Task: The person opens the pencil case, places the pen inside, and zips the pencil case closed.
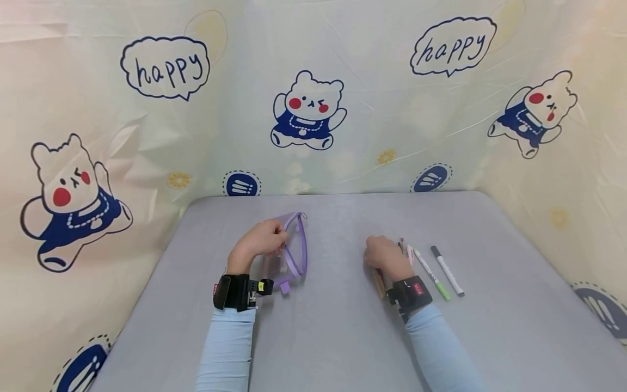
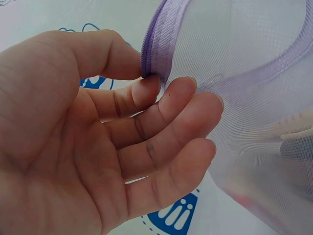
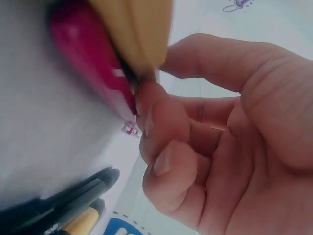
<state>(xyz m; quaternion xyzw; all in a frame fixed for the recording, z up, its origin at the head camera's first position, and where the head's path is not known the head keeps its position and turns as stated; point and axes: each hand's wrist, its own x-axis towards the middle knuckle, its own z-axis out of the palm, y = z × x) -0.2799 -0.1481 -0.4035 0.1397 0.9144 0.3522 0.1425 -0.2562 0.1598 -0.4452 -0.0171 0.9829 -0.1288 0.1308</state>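
Here, my left hand (image 1: 259,239) pinched the mesh pouch (image 1: 304,245) at its zip edge; my right hand (image 1: 387,256) pinched a tan pen (image 3: 142,29) beside a magenta pen (image 3: 85,49), apparently a pick-up calling for a clean lift.

On the table (image 1: 333,337), the pouch (image 1: 303,247) sits left, pens (image 1: 431,274) right, and cloth (image 1: 377,114) hangs behind.

The pouch (image 2: 249,122) is purple-edged, one pen (image 1: 431,275) white-and-green, the table (image 1: 333,326) grey.
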